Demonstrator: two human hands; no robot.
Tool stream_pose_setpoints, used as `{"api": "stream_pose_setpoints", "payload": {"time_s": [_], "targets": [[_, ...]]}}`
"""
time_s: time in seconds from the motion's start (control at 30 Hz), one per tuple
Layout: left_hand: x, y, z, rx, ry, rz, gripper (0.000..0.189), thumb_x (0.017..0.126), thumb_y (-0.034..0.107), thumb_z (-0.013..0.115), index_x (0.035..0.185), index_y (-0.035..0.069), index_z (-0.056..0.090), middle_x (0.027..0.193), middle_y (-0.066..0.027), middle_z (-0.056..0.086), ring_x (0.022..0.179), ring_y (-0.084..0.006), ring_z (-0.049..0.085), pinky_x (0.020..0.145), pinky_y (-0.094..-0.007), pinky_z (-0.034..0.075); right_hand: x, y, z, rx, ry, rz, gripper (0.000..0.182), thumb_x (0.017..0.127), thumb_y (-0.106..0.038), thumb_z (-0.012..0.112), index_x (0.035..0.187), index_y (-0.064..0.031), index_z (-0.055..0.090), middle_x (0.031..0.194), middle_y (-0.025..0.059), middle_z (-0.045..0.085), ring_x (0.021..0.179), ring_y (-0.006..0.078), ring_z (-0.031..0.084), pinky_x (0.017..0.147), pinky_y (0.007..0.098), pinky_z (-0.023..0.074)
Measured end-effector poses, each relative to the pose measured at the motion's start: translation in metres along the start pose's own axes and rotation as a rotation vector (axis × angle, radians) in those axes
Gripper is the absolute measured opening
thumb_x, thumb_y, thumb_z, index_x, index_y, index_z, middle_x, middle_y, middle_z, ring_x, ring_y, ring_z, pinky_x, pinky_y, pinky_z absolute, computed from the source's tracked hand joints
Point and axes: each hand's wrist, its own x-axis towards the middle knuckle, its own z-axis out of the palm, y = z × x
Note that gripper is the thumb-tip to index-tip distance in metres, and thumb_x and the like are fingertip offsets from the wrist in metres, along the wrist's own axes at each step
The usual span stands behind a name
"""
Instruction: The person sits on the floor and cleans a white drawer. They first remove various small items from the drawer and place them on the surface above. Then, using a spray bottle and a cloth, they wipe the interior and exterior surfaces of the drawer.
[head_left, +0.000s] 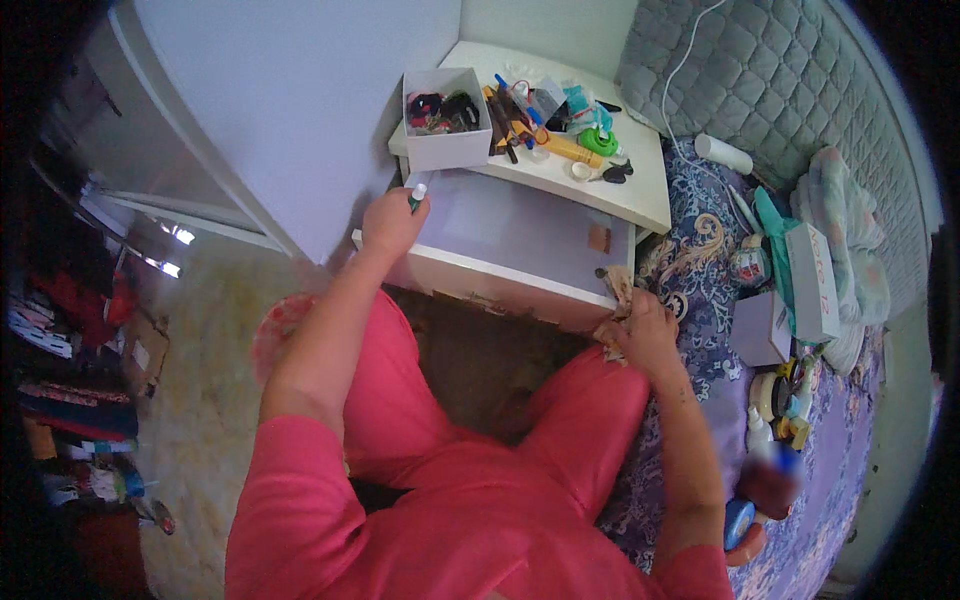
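In front of me a white drawer (517, 225) is pulled out from a small white cabinet (649, 184). My left hand (391, 223), at the drawer's left front corner, is closed around a small bottle (418, 196) with a white cap. At the right front corner my right hand (646, 330) grips a crumpled patterned cloth (619, 289), which lies over the drawer's front edge. A brownish patch (599, 238) shows on the drawer's floor near its right side. An open white box (448, 150) holding dark hair ties or similar small items stands on the cabinet top.
Tubes, pens and a green item (598, 141) crowd the cabinet top. On the right, a bed with a patterned purple sheet (694, 300) bears boxes (814, 285), jars (750, 266) and bottles. A reddish translucent basin (281, 330) is on the floor at left.
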Motion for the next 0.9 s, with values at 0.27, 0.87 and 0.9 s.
{"api": "stream_pose_setpoints", "payload": {"time_s": [0.27,0.87,0.9], "targets": [[-0.003,0.007,-0.007,0.053,-0.044,-0.057,0.035,0.083,0.037,0.053,0.088,0.004,0.065,0.086,-0.0176,0.062,0.079,-0.0362,0.06,0.071,-0.045,0.047,0.039,-0.098,0.016,-0.009,0.014,-0.155,0.066,0.068,-0.038,0.064,0.118,0.0,0.044,0.106,0.0139,0.051,0.099,0.03,0.049,0.089,0.0505,0.035],[-0.002,-0.002,0.0,0.023,0.034,-0.069,0.047,0.084,0.046,0.05,0.086,0.0,0.06,0.082,-0.0224,0.061,0.077,-0.039,0.058,0.069,-0.0459,0.046,0.071,-0.157,0.015,0.298,-0.095,-0.25,0.059,0.066,-0.028,0.068,0.115,-0.0032,0.045,0.105,0.0128,0.051,0.099,0.0303,0.052,0.085,0.0473,0.0386],[-0.004,-0.003,0.002,0.017,0.041,-0.042,0.048,0.084,0.047,0.05,0.085,0.0,0.059,0.082,-0.0226,0.061,0.077,-0.0393,0.058,0.068,-0.0459,0.046,0.064,-0.143,0.01,0.262,-0.102,-0.236,0.059,0.067,-0.029,0.067,0.116,-0.0036,0.045,0.106,0.013,0.051,0.099,0.0303,0.052,0.085,0.0473,0.0386]]}}
